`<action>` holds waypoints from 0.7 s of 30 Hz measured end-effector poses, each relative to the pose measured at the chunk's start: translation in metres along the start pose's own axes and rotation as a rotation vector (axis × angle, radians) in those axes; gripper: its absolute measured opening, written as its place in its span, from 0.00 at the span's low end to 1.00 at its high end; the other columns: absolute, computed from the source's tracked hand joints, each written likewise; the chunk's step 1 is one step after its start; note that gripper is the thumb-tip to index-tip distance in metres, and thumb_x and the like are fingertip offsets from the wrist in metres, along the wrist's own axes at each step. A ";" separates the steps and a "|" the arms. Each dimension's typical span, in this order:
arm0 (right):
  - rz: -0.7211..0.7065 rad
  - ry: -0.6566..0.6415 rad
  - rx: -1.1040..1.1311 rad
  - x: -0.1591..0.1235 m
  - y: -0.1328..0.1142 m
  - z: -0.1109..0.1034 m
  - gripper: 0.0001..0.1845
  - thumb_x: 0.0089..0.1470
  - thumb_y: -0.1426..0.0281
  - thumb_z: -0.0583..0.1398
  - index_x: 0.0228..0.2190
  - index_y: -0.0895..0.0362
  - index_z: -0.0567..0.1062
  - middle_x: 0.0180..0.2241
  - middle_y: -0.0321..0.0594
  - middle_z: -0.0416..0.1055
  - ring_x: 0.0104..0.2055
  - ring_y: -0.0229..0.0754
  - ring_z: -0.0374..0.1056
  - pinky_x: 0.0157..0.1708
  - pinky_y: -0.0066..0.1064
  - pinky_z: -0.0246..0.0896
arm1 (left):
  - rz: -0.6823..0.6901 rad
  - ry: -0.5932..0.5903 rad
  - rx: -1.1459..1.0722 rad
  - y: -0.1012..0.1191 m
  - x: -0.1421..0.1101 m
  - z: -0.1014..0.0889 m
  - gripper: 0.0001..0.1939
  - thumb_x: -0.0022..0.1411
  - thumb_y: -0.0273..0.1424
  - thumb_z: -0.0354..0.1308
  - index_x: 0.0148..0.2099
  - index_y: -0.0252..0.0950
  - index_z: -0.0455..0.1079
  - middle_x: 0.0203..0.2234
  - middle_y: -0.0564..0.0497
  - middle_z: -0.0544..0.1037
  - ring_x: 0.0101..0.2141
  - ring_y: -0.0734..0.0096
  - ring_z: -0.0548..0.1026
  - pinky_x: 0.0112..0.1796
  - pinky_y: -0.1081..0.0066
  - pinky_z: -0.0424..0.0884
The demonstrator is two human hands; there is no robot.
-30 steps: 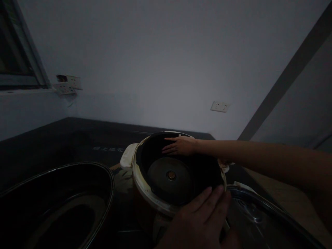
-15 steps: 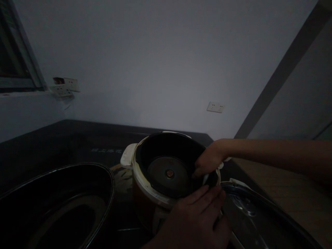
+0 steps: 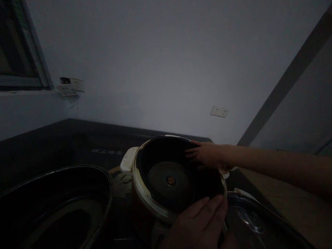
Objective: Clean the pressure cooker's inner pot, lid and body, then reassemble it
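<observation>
The right arm (image 3: 272, 165) stretches inward, the right hand (image 3: 209, 155) open with fingers spread; the left hand (image 3: 198, 226) (dimly lit, lower down) has its fingers extended.

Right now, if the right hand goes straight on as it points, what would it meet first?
The right hand would probably meet the left inner wall of the cooker; depth is unclear.

You face a reddish-brown cooker (image 3: 141, 214) at frame centre, its rim (image 3: 138, 183) off-white with yellowish patches, its handle (image 3: 128, 159) white, its interior (image 3: 163, 150) black, its grey base plate (image 3: 158, 178) dotted copper-gold in the middle; at lower left, your black pan (image 3: 52, 190) bears a pale rim line (image 3: 77, 166), while whitish characters (image 3: 107, 151) pattern the black counter (image 3: 85, 133), left of centre, against a blue-grey wall (image 3: 155, 69)
</observation>
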State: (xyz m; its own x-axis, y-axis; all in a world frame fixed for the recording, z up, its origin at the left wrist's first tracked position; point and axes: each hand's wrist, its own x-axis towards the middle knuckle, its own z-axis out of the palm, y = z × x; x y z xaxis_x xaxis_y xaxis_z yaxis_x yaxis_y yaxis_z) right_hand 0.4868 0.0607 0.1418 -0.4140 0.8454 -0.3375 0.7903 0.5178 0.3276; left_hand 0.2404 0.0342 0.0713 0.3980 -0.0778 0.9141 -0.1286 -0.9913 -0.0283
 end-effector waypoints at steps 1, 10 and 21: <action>-0.056 0.004 -0.056 0.010 0.009 -0.002 0.19 0.54 0.63 0.60 0.47 0.54 0.75 0.56 0.46 0.67 0.63 0.51 0.55 0.64 0.53 0.30 | 0.013 -0.025 0.001 -0.001 0.000 0.000 0.17 0.68 0.31 0.48 0.49 0.27 0.72 0.47 0.47 0.78 0.45 0.76 0.77 0.47 0.79 0.72; -0.631 0.232 -0.264 0.108 0.047 -0.053 0.28 0.62 0.75 0.44 0.62 0.50 0.54 0.65 0.36 0.50 0.68 0.36 0.41 0.65 0.46 0.15 | 0.089 0.014 0.071 -0.006 -0.008 0.011 0.15 0.67 0.32 0.50 0.48 0.29 0.73 0.45 0.50 0.79 0.45 0.79 0.76 0.50 0.81 0.69; -0.416 0.245 -0.113 0.076 0.045 -0.023 0.27 0.60 0.74 0.49 0.60 0.54 0.59 0.64 0.43 0.53 0.68 0.45 0.42 0.64 0.54 0.32 | 0.153 0.031 0.137 -0.008 -0.010 0.014 0.15 0.68 0.30 0.48 0.47 0.30 0.73 0.46 0.50 0.79 0.44 0.78 0.77 0.48 0.80 0.71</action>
State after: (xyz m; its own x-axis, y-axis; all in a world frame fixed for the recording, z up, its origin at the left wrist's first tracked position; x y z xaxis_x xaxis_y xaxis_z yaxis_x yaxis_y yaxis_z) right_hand 0.4803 0.1513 0.1510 -0.7886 0.5634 -0.2464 0.4877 0.8171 0.3074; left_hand 0.2505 0.0418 0.0571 0.3548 -0.2272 0.9069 -0.0602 -0.9736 -0.2203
